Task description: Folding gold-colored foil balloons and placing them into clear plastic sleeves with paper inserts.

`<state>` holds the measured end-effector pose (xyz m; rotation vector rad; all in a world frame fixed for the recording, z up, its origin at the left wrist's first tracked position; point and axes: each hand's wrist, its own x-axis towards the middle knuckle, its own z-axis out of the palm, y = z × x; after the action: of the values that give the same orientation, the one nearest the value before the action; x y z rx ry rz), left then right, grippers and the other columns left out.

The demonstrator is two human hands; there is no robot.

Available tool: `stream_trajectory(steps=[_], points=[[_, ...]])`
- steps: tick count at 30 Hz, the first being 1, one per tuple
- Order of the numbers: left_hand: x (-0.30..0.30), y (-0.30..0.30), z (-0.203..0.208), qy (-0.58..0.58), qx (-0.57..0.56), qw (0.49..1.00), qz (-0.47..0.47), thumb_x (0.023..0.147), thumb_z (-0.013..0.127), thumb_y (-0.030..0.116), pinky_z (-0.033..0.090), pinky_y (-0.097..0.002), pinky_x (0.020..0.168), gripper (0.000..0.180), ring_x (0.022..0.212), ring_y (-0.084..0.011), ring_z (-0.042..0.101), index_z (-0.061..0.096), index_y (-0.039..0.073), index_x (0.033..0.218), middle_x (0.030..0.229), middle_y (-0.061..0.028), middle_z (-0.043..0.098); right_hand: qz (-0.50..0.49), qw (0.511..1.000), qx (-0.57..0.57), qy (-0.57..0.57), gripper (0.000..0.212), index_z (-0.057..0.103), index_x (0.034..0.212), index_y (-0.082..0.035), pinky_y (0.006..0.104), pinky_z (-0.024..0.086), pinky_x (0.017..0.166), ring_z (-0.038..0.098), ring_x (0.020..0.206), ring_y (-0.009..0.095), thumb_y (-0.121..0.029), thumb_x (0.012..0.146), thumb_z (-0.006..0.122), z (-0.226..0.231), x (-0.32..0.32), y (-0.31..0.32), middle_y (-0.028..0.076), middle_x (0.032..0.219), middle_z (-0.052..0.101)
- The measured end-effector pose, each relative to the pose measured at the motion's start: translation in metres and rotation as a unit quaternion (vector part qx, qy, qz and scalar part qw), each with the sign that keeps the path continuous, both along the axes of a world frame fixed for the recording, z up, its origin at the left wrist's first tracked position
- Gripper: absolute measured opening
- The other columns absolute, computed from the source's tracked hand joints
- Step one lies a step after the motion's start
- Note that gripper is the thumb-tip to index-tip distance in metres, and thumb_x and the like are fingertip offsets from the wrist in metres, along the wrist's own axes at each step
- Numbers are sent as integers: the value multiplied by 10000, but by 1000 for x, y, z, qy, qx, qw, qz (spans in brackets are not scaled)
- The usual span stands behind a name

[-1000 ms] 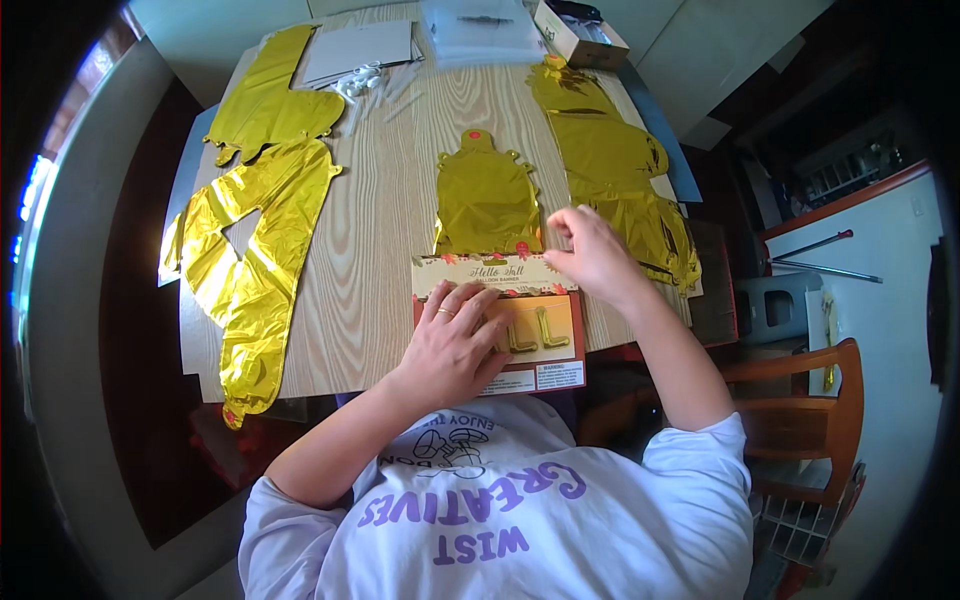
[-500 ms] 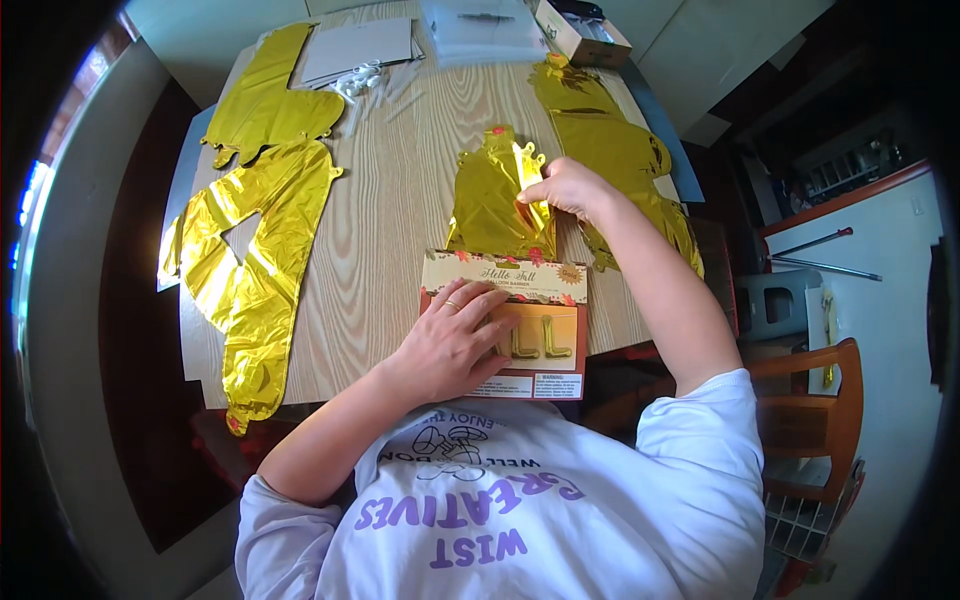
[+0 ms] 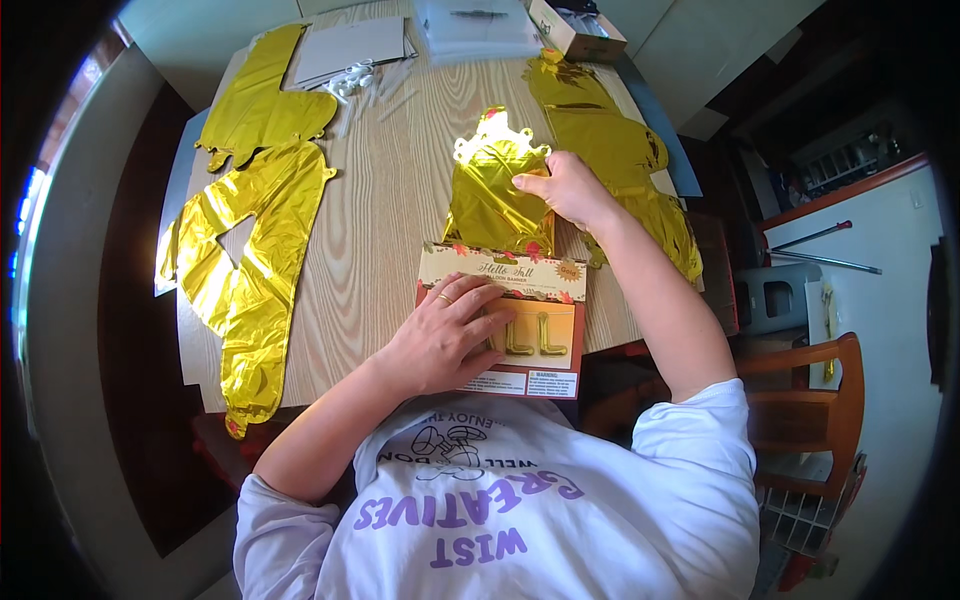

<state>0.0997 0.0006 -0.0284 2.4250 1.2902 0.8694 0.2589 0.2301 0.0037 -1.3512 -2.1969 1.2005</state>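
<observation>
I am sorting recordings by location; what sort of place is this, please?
Probably a room in a home: it has a wood-grain table, a wooden chair and flat gold foil balloons.

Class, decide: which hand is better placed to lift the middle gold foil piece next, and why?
Probably the right hand: it appears to pinch the right edge of the gold foil piece, while the left hand lies spread on the package.
</observation>
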Motion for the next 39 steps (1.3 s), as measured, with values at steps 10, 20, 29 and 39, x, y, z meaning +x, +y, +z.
stream_trajectory(steps=[10, 20, 29, 39], points=[[-1, -3, -9, -68, -11, 998, 1, 755, 781, 266, 416, -522, 1078, 440, 1149, -345, 587, 685, 108, 1154, 1199, -91, 630, 326, 911, 249, 33, 312, 634, 1044, -90, 471, 477, 1075, 607, 1256, 315, 20, 761, 709, 2, 67, -124, 82, 1278, 674], [-7, -43, 15, 33, 116, 969, 216, 702, 737, 381, 292, -558, 1116, 461, 1128, -343, 584, 609, 65, 1011, 1130, -141, 595, 318, 893, 317, 40, 272, 665, 1056, -99, 534, 411, 1131, 581, 1291, 323, -80, 792, 728, -35, 80, -138, 66, 1325, 654], [2, -49, 21, 134, -35, 989, 52, 800, 598, 782, 305, -554, 1161, 928, 1339, -398, 469, 560, 39, 1355, 1414, -200, 514, 305, 930, 186, 90, 235, 680, 962, -47, 439, 486, 1009, 644, 1150, 301, -230, 829, 747, 15, 92, -140, 140, 1169, 694], [9, -84, 2, 139, -48, 989, -14, 721, 783, 568, 267, -569, 1199, 894, 1408, -370, 421, 491, 99, 1423, 1472, -166, 479, -151, 793, -466, 362, 419, 649, 1222, 11, 282, 536, 861, 680, 992, 143, -318, 967, 697, -56, 150, -238, 69, 1123, 714]])
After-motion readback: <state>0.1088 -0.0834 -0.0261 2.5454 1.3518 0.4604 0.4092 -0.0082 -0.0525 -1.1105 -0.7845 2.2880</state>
